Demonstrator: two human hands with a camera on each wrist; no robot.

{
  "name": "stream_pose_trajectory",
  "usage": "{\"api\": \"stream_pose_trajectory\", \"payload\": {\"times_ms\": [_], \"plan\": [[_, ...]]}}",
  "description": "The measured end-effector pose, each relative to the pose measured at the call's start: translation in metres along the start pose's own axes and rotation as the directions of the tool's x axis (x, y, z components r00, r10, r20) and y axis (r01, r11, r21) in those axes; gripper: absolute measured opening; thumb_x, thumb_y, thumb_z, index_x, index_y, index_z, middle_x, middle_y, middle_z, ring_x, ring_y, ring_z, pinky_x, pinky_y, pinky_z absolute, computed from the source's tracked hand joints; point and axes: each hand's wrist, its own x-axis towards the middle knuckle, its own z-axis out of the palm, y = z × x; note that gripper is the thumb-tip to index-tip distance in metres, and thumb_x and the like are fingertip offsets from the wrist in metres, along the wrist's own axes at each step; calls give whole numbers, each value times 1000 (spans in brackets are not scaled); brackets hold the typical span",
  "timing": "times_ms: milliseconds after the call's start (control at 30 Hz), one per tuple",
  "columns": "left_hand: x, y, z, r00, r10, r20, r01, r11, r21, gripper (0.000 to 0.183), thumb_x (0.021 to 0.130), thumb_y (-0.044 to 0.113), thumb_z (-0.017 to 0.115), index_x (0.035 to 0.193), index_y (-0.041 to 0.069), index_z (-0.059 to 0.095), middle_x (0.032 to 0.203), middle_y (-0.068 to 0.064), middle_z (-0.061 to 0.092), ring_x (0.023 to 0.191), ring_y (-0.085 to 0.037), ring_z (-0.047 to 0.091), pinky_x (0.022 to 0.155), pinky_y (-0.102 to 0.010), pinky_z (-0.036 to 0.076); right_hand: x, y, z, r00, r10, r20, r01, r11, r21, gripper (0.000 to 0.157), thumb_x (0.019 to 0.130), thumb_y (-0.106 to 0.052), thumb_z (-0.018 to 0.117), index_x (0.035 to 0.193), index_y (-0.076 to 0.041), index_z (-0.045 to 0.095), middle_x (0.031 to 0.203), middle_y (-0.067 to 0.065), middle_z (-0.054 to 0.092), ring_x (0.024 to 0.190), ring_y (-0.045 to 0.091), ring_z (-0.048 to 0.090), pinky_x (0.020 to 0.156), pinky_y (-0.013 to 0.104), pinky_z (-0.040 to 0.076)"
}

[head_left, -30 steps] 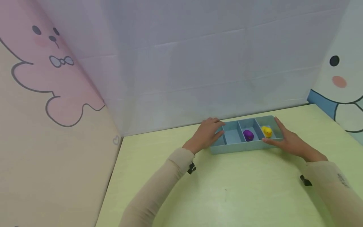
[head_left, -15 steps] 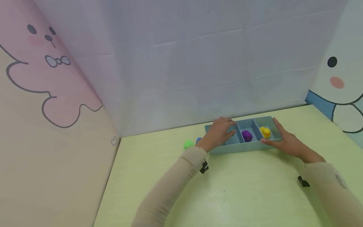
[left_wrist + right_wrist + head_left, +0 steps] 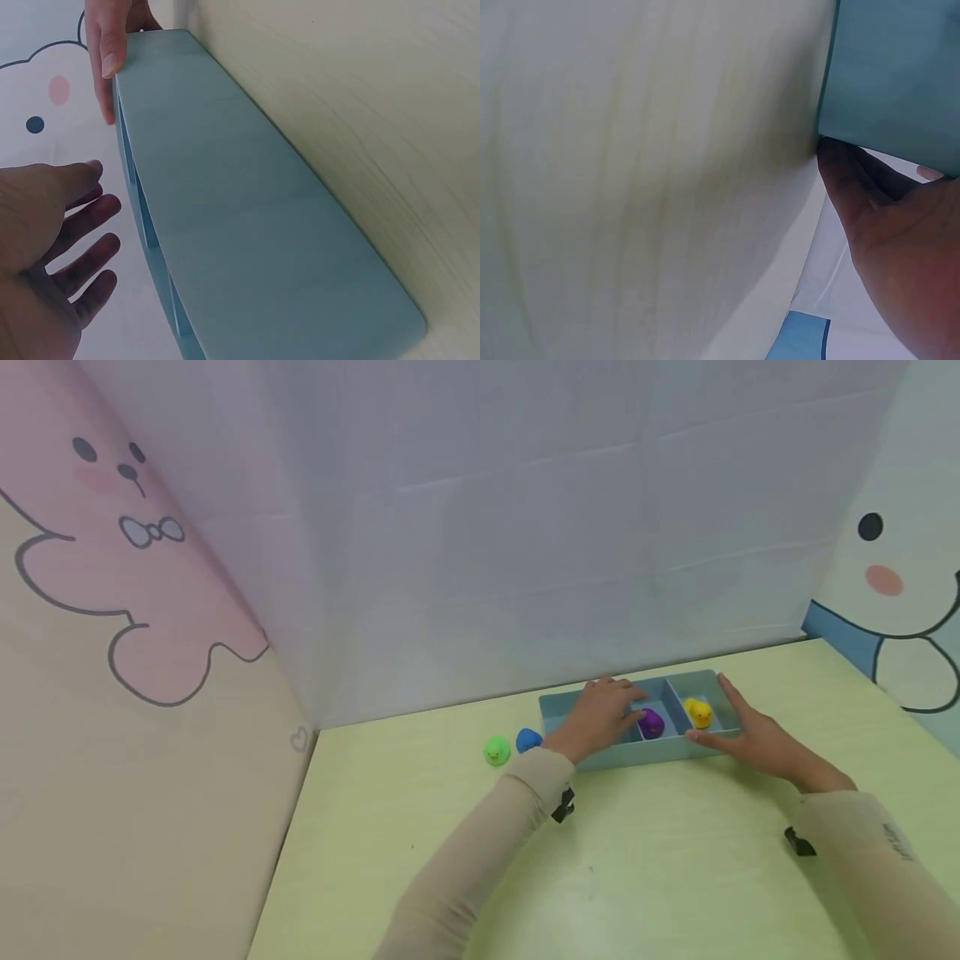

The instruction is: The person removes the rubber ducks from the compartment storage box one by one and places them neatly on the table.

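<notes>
A long blue-grey divided tray [image 3: 675,749] lies near the back of the table. My left hand [image 3: 600,717] hovers over its middle, fingers loosely bent and holding nothing; the left wrist view has this hand [image 3: 45,240] apart from the tray's front wall [image 3: 247,195]. Its fingertips overlap the compartment with a rounded purple toy [image 3: 652,723]. One compartment to the right sits a yellow toy duck [image 3: 699,713]. My right hand [image 3: 768,745] holds the tray's right end, thumb at the front rim and fingers along the end wall. The left compartments are partly hidden behind my left hand.
Left of the tray, a green toy duck [image 3: 497,750] and a blue toy [image 3: 528,740] stand on the pale yellow table [image 3: 390,827]. A light curtain-like wall [image 3: 465,568] rises right behind the tray. Printed panels flank both sides.
My left hand has moved right along the tray, from its left end to the purple toy's compartment, uncovering the green duck and blue toy. My right hand stays on the tray's right end.
</notes>
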Motion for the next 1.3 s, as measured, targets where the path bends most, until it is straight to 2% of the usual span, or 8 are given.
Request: {"api": "stream_pose_trajectory", "payload": {"times_ms": [167, 600, 800, 1067, 1300], "plan": [[8, 4, 5, 1000, -15, 2, 15, 999, 41, 33, 106, 37, 55, 136, 27, 66, 140, 10, 65, 131, -14, 57, 112, -36, 43, 1, 1, -1, 1000, -4, -4, 4, 1000, 6, 119, 93, -63, 63, 158, -24, -29, 162, 44, 4, 139, 71, 24, 105, 81, 27], [21, 12, 13, 999, -33, 30, 30, 994, 103, 27, 104, 37, 58, 127, 29, 72, 125, 14, 73, 122, -13, 59, 101, -31, 43, 2, 3, 1, 1000, -19, -14, 19, 1000, 21, 118, 93, -62, 63, 158, -27, -29, 161, 44, 7, 139, 70, 26, 105, 80, 29], [24, 16, 14, 998, -50, 39, 44, 988, 146, 22, 104, 38, 59, 117, 31, 75, 116, 15, 76, 113, -12, 59, 95, -29, 42, 3, 5, 2, 999, -30, -20, 30, 999, 38, 118, 93, -61, 65, 157, -30, -29, 162, 43, 6, 140, 69, 25, 106, 80, 28], [29, 24, 19, 995, -84, 44, 76, 984, 159, 20, 102, 39, 61, 89, 28, 72, 90, 14, 74, 90, -11, 52, 81, -28, 34, -1, 5, 2, 999, -30, -28, 32, 998, 48, 118, 93, -60, 65, 157, -30, -29, 162, 43, 6, 140, 69, 26, 105, 79, 30], [34, 31, 24, 989, -137, 51, 125, 973, 196, 20, 101, 41, 63, 86, 28, 67, 88, 14, 72, 87, -11, 51, 85, -31, 36, -2, 6, 3, 999, -29, -32, 31, 998, 61, 118, 93, -60, 66, 158, -30, -28, 163, 42, 6, 141, 69, 25, 105, 79, 30]]}}
